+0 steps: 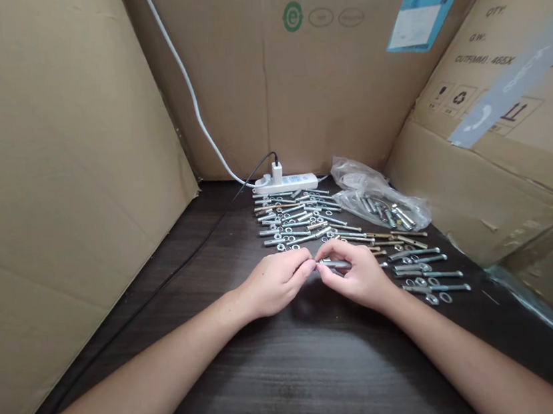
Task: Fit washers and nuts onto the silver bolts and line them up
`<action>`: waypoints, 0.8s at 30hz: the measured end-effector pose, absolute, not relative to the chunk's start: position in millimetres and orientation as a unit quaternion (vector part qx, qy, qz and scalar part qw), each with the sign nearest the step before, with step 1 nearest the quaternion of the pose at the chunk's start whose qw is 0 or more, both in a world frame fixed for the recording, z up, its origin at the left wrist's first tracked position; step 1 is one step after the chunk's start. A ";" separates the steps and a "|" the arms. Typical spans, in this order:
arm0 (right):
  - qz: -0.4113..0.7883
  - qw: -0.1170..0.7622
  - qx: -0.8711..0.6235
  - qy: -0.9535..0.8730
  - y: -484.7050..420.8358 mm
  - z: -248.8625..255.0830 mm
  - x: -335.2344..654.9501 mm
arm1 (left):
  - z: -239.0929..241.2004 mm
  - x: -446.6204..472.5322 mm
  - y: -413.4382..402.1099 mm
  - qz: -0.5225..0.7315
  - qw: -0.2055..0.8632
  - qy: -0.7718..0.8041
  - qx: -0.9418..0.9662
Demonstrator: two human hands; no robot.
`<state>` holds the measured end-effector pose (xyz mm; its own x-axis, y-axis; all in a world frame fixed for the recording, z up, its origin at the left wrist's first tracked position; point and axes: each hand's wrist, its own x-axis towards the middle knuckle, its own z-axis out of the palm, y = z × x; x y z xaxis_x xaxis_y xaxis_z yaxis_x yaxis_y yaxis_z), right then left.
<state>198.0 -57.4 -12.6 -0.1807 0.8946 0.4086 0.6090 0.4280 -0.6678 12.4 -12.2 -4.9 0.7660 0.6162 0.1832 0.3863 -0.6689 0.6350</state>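
Note:
Over the dark table (298,379), both hands meet at fingertip height in front of the laid-out hardware. My right hand (360,276) is closed around a silver expansion bolt (334,263), which points left from its palm. At that bolt's left end, my left hand (280,282) has its thumb and fingers pinched together. Whatever lies in the left pinch is hidden by the fingers. Behind the hands are rows of loose bolts, sleeves, nuts and washers (294,238). More bolts with nuts and washers (429,275) lie to the right of my right hand.
A white power strip (298,182) with a plugged-in adapter (277,172) lies at the back. Its black cable (183,264) crosses the table's left side. A clear plastic bag (382,204) holds more metal parts. Cardboard walls (253,102) enclose the left, back and right.

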 end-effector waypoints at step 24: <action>0.190 0.397 -0.506 -0.742 -56.5 -13.0 197.7 | -1.3 11.9 -15.9 0.247 0.274 0.288 0.884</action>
<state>197.7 -56.5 -13.0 -0.1735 0.9011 0.3973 0.6001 0.4166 -0.6829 11.9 -15.9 -1.3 0.7114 0.6450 0.2792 0.3742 -0.6838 0.6264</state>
